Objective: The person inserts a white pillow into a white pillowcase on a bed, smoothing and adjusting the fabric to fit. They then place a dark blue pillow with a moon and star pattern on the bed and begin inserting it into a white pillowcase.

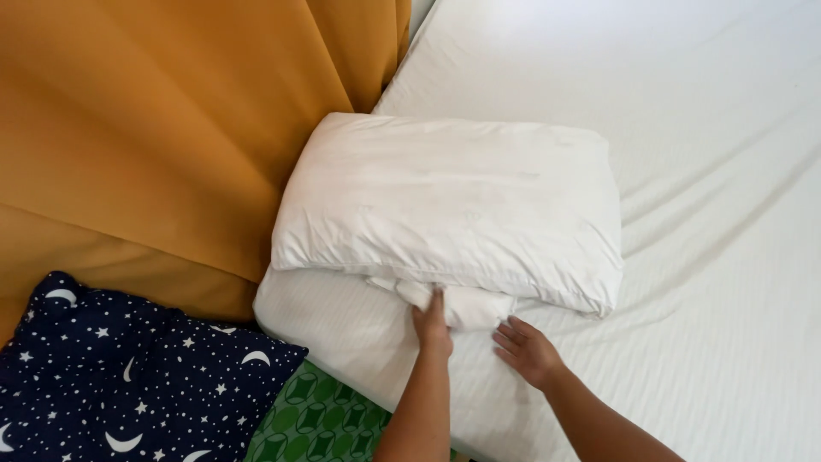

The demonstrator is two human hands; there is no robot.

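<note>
A plump white pillow (pixel 445 205) lies on a second, flatter white pillow (pixel 342 329) at the corner of a bed. My left hand (pixel 432 321) presses on a loose flap of white pillowcase fabric (pixel 466 306) sticking out from under the top pillow, fingers closed on it. Just right of that flap, my right hand (pixel 526 349) rests flat on the lower pillow with its fingers spread, touching the fabric's edge.
A white bed sheet (pixel 710 171) stretches to the right and back. A mustard-yellow curtain (pixel 162 120) hangs on the left. A dark blue cushion with moons and stars (pixel 120 376) lies at the lower left, beside green patterned cloth (pixel 321 419).
</note>
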